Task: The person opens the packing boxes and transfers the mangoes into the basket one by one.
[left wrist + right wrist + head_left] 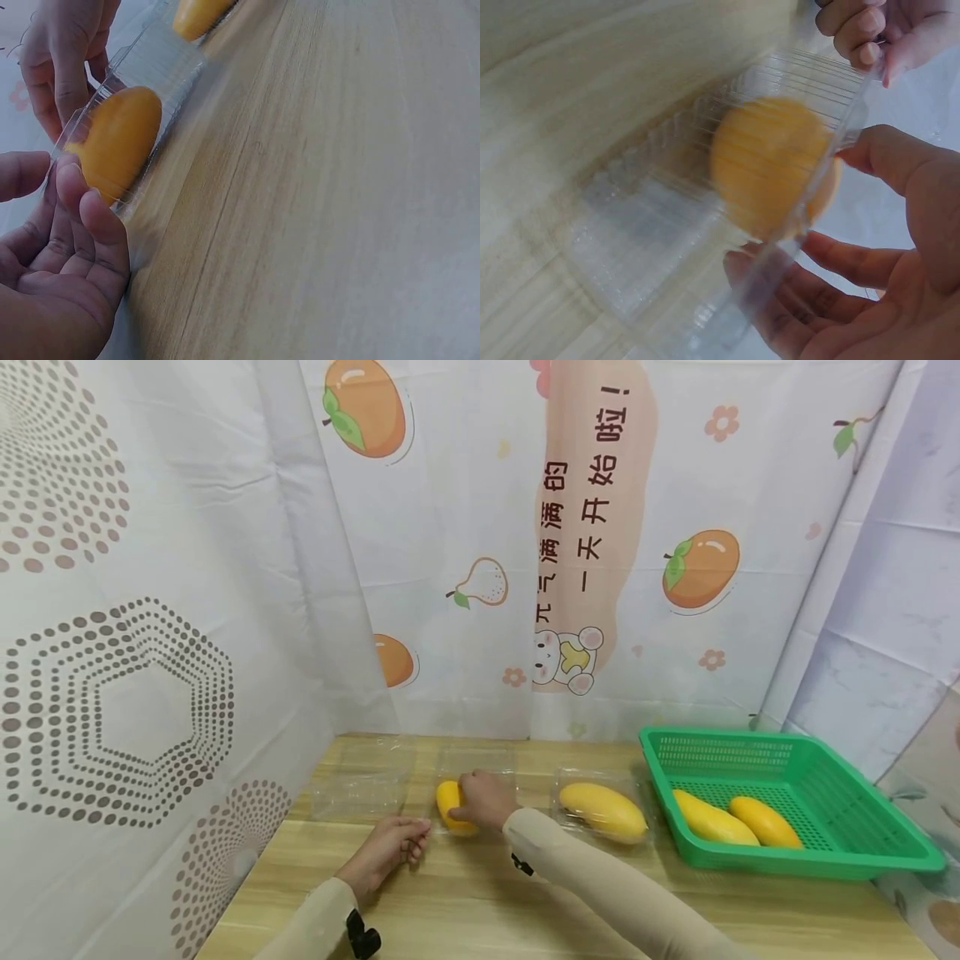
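Observation:
A yellow mango [450, 802] lies in a clear plastic box [480, 758] near the table's middle; it shows through the ribbed wall as a mango [120, 139] in the left wrist view. My right hand [486, 800] reaches over the rim, thumb and fingers about one end of the mango. In the right wrist view, that hand [885, 247] has its thumb at the rim and its fingertips beside the fruit [769, 165]. My left hand [390, 852] pinches the near left corner of the box between thumb and curled fingers, seen closely as the hand [64, 247].
Left of it stands another clear box [360, 789]. To the right, a third clear box [558, 781] holds a larger mango [603, 810]. A green basket [795, 860] with two mangoes [765, 821] sits at the far right. A printed curtain [450, 527] hangs behind the wooden table [480, 910].

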`<control>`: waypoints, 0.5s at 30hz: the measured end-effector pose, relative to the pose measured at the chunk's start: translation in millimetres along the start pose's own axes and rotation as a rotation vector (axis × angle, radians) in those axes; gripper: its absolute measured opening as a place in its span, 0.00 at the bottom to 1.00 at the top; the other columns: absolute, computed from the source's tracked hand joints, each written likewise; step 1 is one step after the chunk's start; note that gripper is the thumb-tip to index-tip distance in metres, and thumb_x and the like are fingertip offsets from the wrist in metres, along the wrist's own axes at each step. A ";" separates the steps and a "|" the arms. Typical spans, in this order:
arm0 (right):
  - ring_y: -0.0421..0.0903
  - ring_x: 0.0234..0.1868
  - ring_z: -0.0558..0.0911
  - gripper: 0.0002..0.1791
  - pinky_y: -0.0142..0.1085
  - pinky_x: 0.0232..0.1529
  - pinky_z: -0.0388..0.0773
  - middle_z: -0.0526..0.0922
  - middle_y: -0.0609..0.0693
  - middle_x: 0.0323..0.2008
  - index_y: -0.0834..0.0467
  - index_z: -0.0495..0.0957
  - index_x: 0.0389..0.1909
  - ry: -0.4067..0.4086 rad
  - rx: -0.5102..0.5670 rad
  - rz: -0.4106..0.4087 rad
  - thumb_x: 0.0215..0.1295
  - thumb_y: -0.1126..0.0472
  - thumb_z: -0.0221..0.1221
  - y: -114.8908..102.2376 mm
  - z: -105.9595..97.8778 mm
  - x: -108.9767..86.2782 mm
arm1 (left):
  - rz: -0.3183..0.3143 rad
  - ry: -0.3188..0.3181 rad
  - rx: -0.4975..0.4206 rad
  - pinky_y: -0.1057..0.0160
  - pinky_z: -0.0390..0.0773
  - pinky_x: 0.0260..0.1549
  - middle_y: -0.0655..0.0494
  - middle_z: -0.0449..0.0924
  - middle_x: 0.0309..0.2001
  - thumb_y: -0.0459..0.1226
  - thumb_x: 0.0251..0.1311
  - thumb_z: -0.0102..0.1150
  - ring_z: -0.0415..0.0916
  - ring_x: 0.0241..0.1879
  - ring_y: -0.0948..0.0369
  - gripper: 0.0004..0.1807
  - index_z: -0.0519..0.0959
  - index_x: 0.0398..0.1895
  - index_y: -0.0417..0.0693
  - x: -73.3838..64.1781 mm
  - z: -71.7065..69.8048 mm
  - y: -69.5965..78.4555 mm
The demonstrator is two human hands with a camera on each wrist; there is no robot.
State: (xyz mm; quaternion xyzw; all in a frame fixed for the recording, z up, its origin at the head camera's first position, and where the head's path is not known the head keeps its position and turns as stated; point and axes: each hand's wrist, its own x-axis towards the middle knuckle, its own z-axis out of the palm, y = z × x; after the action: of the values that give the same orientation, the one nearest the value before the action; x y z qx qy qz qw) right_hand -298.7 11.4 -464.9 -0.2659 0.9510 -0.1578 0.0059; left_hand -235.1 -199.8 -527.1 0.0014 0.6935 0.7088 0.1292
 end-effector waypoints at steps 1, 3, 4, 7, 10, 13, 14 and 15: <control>0.43 0.33 0.74 0.25 0.37 0.35 0.76 0.80 0.50 0.37 0.60 0.82 0.49 -0.001 0.001 -0.001 0.60 0.47 0.72 0.2 0.0 0.0 | 0.002 0.001 0.000 0.66 0.77 0.30 0.52 0.80 0.32 0.39 0.74 0.59 0.72 0.28 0.64 0.18 0.79 0.48 0.27 -0.1 0.0 -0.1; 0.44 0.36 0.75 0.25 0.39 0.38 0.77 0.81 0.51 0.39 0.60 0.83 0.52 0.002 -0.003 -0.009 0.58 0.51 0.72 1.0 0.0 0.6 | 0.002 0.004 0.000 0.67 0.77 0.30 0.52 0.80 0.32 0.40 0.74 0.58 0.72 0.28 0.64 0.18 0.79 0.49 0.27 -0.1 -0.1 0.4; 0.44 0.37 0.76 0.25 0.39 0.40 0.78 0.81 0.52 0.40 0.61 0.83 0.53 0.003 -0.006 -0.015 0.57 0.53 0.72 1.5 0.1 1.0 | 0.002 0.005 -0.002 0.67 0.77 0.30 0.52 0.80 0.33 0.40 0.74 0.59 0.72 0.28 0.64 0.18 0.79 0.49 0.27 0.2 -0.5 0.2; 0.46 0.41 0.77 0.28 0.41 0.44 0.78 0.81 0.53 0.44 0.60 0.81 0.58 -0.010 -0.013 -0.019 0.58 0.55 0.72 1.9 0.1 1.8 | 0.001 0.003 -0.005 0.67 0.77 0.30 0.52 0.80 0.32 0.40 0.74 0.59 0.72 0.28 0.64 0.18 0.79 0.49 0.28 0.6 -1.9 -0.6; 0.47 0.43 0.78 0.29 0.41 0.46 0.79 0.82 0.54 0.46 0.60 0.80 0.60 -0.014 -0.025 -0.018 0.59 0.54 0.73 1.9 0.4 2.0 | 0.003 0.000 -0.009 0.66 0.76 0.30 0.52 0.80 0.32 0.40 0.74 0.59 0.72 0.28 0.63 0.18 0.79 0.48 0.28 0.3 -2.1 -1.0; 0.48 0.46 0.80 0.30 0.42 0.48 0.80 0.83 0.55 0.47 0.60 0.80 0.60 -0.013 -0.010 -0.015 0.58 0.54 0.75 2.7 0.7 2.3 | 0.004 -0.001 -0.012 0.66 0.76 0.30 0.52 0.80 0.32 0.39 0.74 0.59 0.72 0.28 0.64 0.18 0.79 0.49 0.27 -0.1 -0.7 -0.5; 0.49 0.46 0.81 0.30 0.42 0.49 0.80 0.84 0.55 0.48 0.60 0.80 0.59 -0.013 -0.004 -0.016 0.58 0.54 0.75 3.4 1.0 2.8 | 0.004 -0.002 -0.012 0.67 0.76 0.30 0.52 0.80 0.32 0.39 0.74 0.59 0.72 0.28 0.64 0.18 0.79 0.49 0.27 -0.4 -0.4 -0.4; 0.49 0.47 0.81 0.30 0.42 0.50 0.80 0.85 0.55 0.48 0.61 0.80 0.59 -0.015 0.000 -0.017 0.58 0.54 0.76 3.9 1.0 3.2 | 0.004 -0.003 -0.013 0.67 0.76 0.30 0.52 0.80 0.32 0.39 0.74 0.58 0.72 0.28 0.64 0.18 0.79 0.49 0.27 -0.4 0.0 -0.3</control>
State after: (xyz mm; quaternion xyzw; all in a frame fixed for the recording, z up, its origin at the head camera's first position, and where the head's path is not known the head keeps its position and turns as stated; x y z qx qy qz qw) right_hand -303.3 12.6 -466.8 -0.2751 0.9487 -0.1557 0.0114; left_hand -234.7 -199.8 -527.4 0.0029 0.6886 0.7136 0.1289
